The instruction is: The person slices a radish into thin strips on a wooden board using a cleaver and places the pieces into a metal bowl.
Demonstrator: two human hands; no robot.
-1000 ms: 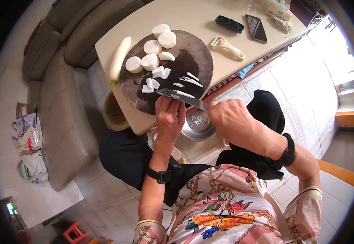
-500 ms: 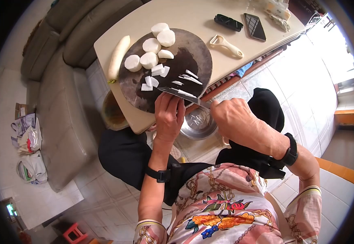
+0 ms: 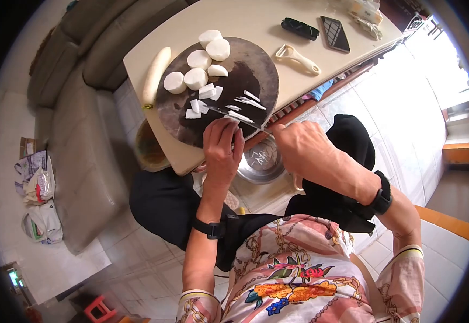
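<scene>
Right hand [image 3: 304, 148] is gripping a steel cleaver [image 3: 240, 119]; left hand [image 3: 221, 148] is lying spread on its blade. Both are working over a round dark wooden board [image 3: 256, 64] on a cream table [image 3: 256, 21], above pale floor tiles.

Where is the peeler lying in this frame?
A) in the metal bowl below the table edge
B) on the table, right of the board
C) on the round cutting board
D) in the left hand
B: the peeler rests on the table, beside the cutting board, untouched by either hand.

One view only — a head-worn fisheye camera looking steeply down and forward past the wearer's patterned shirt, close above the round dark wooden cutting board [image 3: 221, 97] on the cream desk [image 3: 256, 24]. The tiled floor [image 3: 137, 253] fills the lower frame — dark vignette rings the edges.
</scene>
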